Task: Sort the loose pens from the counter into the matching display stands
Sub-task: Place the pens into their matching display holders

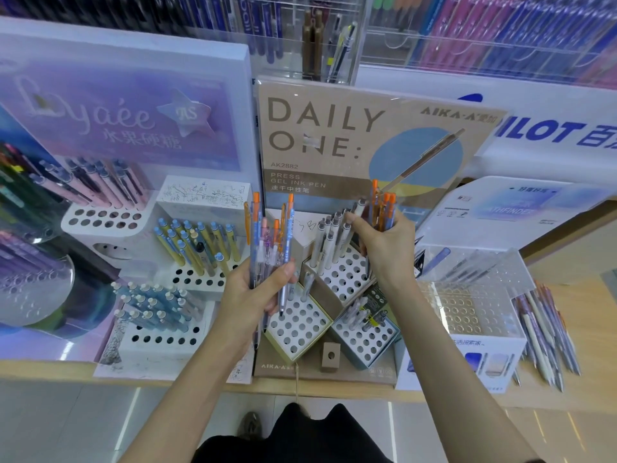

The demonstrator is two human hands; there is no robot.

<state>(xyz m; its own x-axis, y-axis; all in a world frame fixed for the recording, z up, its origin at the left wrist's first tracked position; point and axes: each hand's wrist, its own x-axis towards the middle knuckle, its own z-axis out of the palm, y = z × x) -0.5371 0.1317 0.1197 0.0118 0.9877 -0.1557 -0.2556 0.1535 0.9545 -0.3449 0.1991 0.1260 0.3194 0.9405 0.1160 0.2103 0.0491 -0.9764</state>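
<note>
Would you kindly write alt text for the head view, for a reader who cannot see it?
Seen from above, a person's left hand grips a mixed bunch of pens while the right hand holds orange-capped pens over the tan Daily One stand. More loose pens lie on the counter at the right.

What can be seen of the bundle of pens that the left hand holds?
The bundle of pens is several slim pens, plastic by the look, nearly upright and fanned at the top. Most have orange push-buttons and clear or blue-patterned barrels; one is silver-grey with a dark tip pointing down. The left hand grips them round their middles, thumb across the front. Their tips hang over a white holed tray of the brown stand; whether one touches it I cannot tell.
</note>
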